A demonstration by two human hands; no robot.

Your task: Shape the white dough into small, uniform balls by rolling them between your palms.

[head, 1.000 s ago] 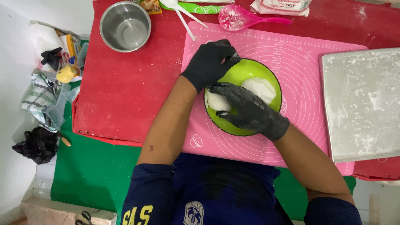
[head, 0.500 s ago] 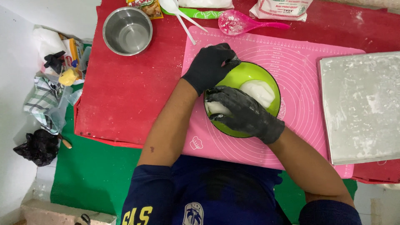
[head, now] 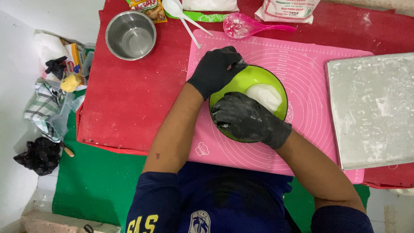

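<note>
Right fingers: the right hand [head: 248, 121], in a black glove dusted white, curls down into the near side of the green bowl [head: 249, 103]; the fingertips seem pressed on something there, but the hand hides whether they clasp it
Left fingers: the left hand [head: 214, 70], also gloved in black, pinches the bowl's far-left rim, thumb and fingers closed on the edge
Dough: a smooth white lump of dough [head: 264, 96] lies inside the bowl, toward its right side, just beyond the right knuckles
Bowl: it sits on the pink silicone mat [head: 310, 64], which covers part of the red table [head: 133, 99]
Doing it well: I judge the rim grip should stay firm so the bowl does not slide on the mat, while the right hand works with steady, even pressure
Around: a flour-dusted metal tray [head: 373, 108] to the right, a steel pot [head: 130, 34] to the far left, a pink spoon [head: 246, 26] and white spoons [head: 183, 15] beyond the mat
</note>
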